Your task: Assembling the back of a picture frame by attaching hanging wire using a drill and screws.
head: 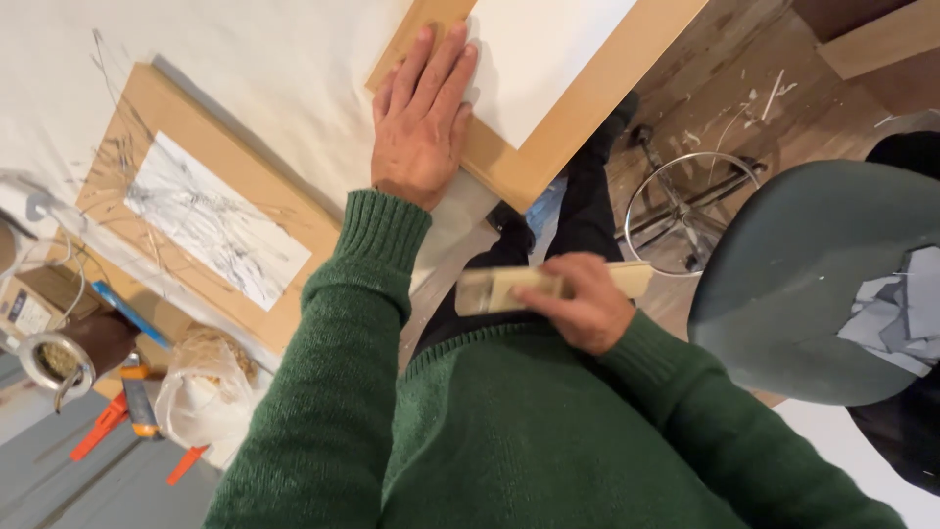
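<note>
Wooden-handled flat brush point(534, 287) is held in the right hand point(578, 309), close to the body, fingers closed round the middle of the handle. Its long axis runs roughly level across the view: bristle end toward the left hand's side, handle end projecting outward past the grip on the right.

Left hand point(421, 118) is laid flat, fingers extended and together, nothing grasped; it is pressed on the near corner of a tan-framed white panel point(548, 59). That panel lies up and away from the brush grip, beyond the left forearm, so the left hand is the nearer to it.

Further left of both grips, on the white-covered counter point(284, 69), a second framed panel point(211, 220) with dark scribbled marks is seen, well apart. A green stool point(793, 274) stands right of the brush grip.
</note>
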